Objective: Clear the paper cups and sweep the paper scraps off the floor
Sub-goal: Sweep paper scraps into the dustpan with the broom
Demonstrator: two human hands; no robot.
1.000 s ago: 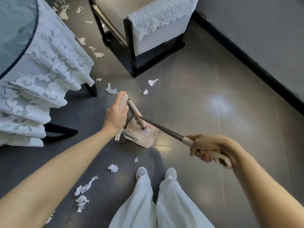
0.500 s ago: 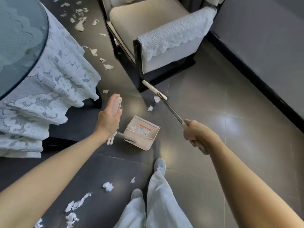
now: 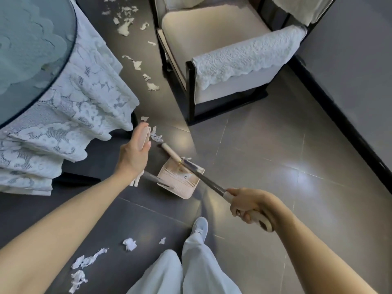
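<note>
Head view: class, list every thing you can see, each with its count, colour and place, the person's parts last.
table: one, glass top, white lace cloth, left.
armchair: one, cream, dark frame, top centre.
paper scraps: many, white, scattered on grey floor.
dustpan: one, beige, on floor, centre.
broom: one, beige head, dark shaft, head at dustpan's far edge.
trousers: white, bottom centre.
left hand: grips dustpan's handle.
right hand: grips broom's handle.

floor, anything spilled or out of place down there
Yes. Torn paper scraps litter the dark floor: a trail runs between the lace-covered table and the armchair, and a cluster lies near the person's feet. One scrap sits just beyond the broom head.
</note>
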